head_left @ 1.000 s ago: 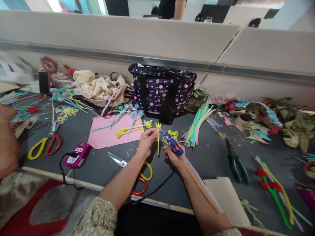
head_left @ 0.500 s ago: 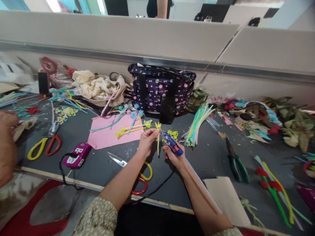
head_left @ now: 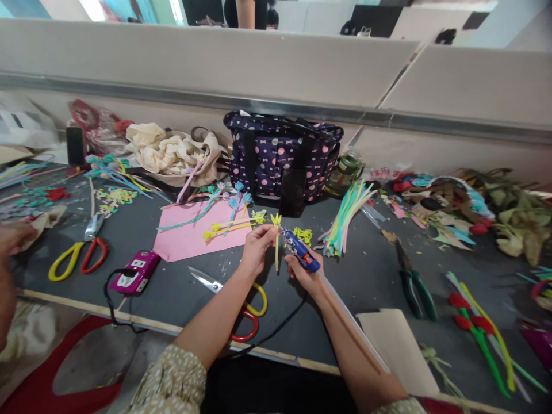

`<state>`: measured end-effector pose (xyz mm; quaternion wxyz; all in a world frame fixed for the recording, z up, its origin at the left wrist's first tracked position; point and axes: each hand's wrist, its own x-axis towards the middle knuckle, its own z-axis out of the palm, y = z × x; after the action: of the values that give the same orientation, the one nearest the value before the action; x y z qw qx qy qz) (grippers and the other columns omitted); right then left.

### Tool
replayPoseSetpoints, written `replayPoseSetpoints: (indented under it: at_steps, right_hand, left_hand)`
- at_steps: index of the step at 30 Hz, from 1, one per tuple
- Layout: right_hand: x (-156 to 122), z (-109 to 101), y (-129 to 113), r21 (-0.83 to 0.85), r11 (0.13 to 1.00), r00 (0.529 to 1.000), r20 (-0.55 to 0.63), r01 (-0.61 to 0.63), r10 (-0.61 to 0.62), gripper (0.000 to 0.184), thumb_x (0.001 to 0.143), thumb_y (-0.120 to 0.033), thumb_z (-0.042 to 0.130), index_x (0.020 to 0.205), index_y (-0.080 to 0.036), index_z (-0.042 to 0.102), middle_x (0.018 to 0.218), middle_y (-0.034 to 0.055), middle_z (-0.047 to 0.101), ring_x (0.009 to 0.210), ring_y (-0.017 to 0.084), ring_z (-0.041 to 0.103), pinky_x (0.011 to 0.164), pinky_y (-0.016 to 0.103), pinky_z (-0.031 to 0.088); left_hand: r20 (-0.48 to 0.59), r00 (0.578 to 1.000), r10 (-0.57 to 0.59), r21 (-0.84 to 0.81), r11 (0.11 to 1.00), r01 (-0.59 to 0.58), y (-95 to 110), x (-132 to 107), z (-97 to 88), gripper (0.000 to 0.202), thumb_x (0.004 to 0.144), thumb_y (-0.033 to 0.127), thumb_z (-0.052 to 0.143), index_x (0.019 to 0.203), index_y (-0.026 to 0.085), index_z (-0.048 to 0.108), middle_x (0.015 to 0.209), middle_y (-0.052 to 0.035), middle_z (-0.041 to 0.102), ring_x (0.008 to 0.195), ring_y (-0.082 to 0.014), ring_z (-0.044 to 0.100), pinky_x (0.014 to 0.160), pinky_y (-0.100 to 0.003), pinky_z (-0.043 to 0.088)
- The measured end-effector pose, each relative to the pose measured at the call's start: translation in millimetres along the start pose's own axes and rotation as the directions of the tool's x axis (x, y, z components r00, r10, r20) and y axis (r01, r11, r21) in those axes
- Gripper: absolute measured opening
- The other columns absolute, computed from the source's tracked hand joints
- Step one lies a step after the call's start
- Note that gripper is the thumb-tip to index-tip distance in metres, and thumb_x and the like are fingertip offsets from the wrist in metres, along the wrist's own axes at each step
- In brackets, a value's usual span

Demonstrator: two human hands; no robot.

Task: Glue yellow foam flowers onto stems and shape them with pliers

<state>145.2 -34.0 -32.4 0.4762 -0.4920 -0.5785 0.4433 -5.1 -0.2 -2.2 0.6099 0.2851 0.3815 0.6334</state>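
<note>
Pinched upright in my left hand is a yellow pipe-cleaner flower, its petals at the top and its stem hanging below my fingers. My right hand grips a blue glue gun, with a long clear glue stick sticking out of its back along my forearm. The nozzle points at the flower's head; whether they touch I cannot tell. Behind the gun lie small yellow pieces. Finished-looking yellow flowers rest on a pink sheet to the left.
Scissors lie partly under my left forearm. A polka-dot bag with a phone against it stands at the back. Pipe cleaners, pliers and a cardboard piece are to the right. Another person's hand is at far left.
My hands, the flower and the glue gun have hardly moved. The other person's hand at the left has shifted, and the person in the background has moved left.
</note>
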Motion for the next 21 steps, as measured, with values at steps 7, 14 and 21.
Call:
replayPoseSetpoints:
  at_steps: [7,14,21]
  right_hand:
    - [0.3,-0.5,-5.0,-0.042,0.999,1.0,0.005,0.008,-0.008,0.034,0.076,-0.047,0.071,0.095,-0.019,0.066,0.051,-0.0026,0.061,0.037,0.015,0.058,0.038,0.023,0.047]
    - [0.6,-0.8,-6.8,-0.076,0.996,0.999,-0.004,0.038,-0.038,0.034,0.076,-0.048,0.069,0.095,-0.02,0.067,0.051,-0.0021,0.062,0.039,0.016,0.059,0.039,0.024,0.047]
    - [0.5,-1.0,-7.5,-0.121,0.991,0.998,-0.009,0.054,-0.056,0.028,0.077,-0.046,0.069,0.089,-0.021,0.067,0.048,-0.0027,0.062,0.039,0.016,0.059,0.041,0.024,0.048]
  left_hand:
    - [0.004,1.0,0.0,-0.008,1.0,0.0,0.0,0.3,-0.6,0.02,0.064,0.03,0.082,0.075,0.016,0.072,0.065,0.0021,0.06,0.054,-0.0055,0.048,0.057,-0.02,0.04]
    - [0.001,1.0,-0.008,-0.009,1.0,0.008,0.2,-0.2,0.1,0.021,0.063,0.03,0.083,0.074,0.016,0.071,0.065,0.0021,0.06,0.054,-0.0054,0.048,0.056,-0.02,0.039]
    - [0.003,1.0,-0.003,-0.01,1.0,0.003,0.4,-0.3,-0.1,0.02,0.064,0.029,0.083,0.073,0.016,0.072,0.064,0.002,0.059,0.054,-0.0055,0.048,0.055,-0.019,0.04]
